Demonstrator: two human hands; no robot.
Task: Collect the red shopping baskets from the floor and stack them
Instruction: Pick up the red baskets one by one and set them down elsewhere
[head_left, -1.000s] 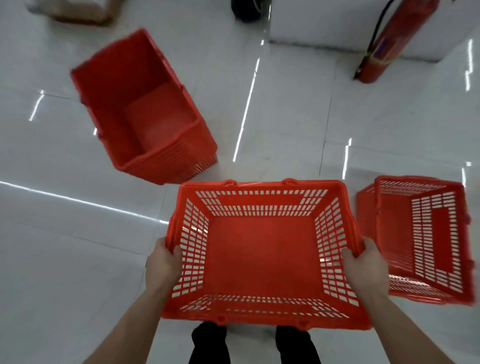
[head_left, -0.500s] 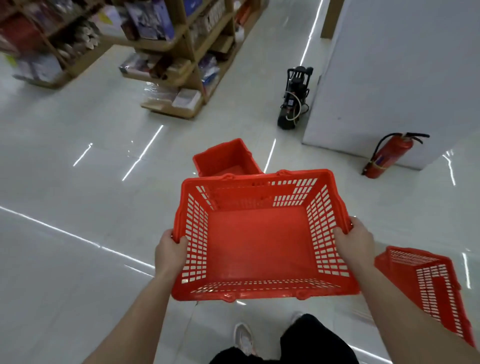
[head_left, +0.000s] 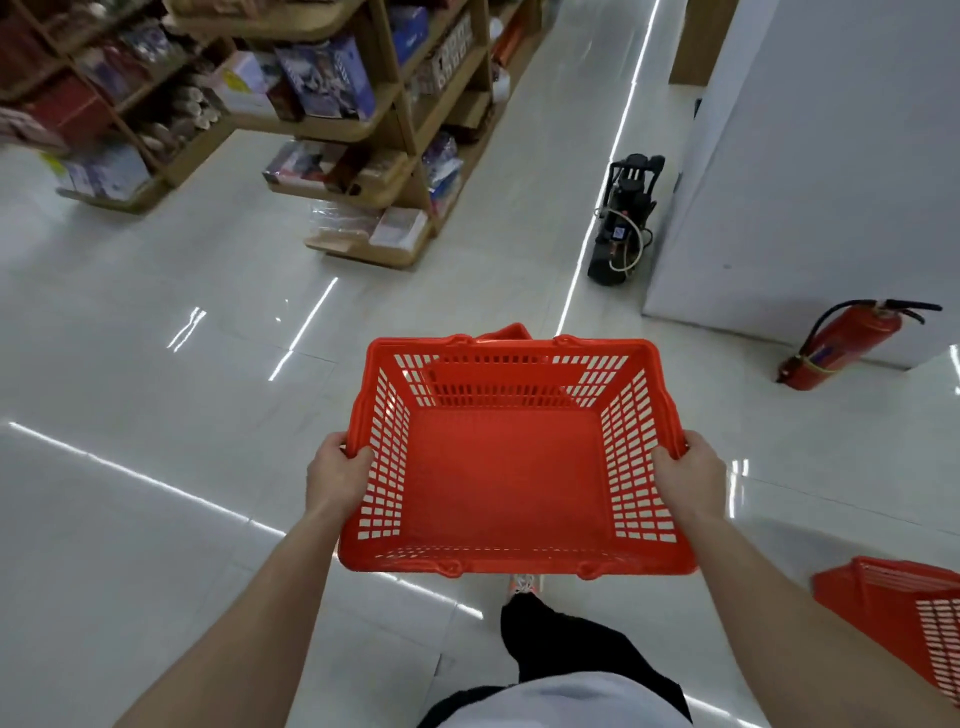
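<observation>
left hand + right hand fingers grip basket rims | second basket on floor right

Both bare forearms reach forward from the lower edge of the view, angled a little inward. Left hand grips the left rim of the red basket, thumb hooked over the rim, fingers underneath and out of sight. Right hand does the same on the right rim, thumb lying against the inner wall. Wrists roughly level, backs of hands up. One leg in black trousers is set forward, shoe tip showing.
</observation>
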